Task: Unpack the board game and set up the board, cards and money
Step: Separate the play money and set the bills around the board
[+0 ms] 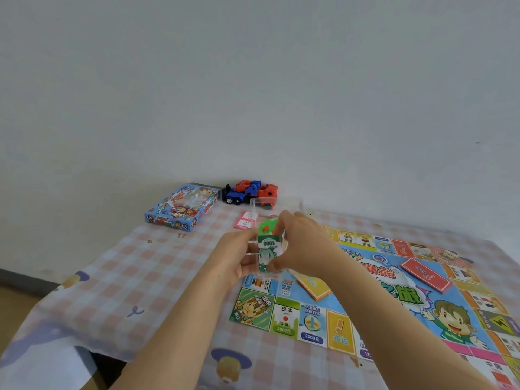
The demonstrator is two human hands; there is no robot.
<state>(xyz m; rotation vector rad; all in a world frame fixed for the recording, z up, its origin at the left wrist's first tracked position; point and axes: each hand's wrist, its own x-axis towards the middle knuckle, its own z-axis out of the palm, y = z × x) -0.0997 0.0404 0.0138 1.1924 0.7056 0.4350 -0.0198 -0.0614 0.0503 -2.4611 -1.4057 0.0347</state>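
Pinched between left hand (236, 257) and right hand (301, 243), both curled round it: green 1000 play-money stack (268, 250). Fingertips blurred. Likely light, floppy, slippery; grip long edges.

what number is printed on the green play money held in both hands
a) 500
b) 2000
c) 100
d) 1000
d, the green play money, held between the left hand and the right hand, shows 1000 printed near its top end.
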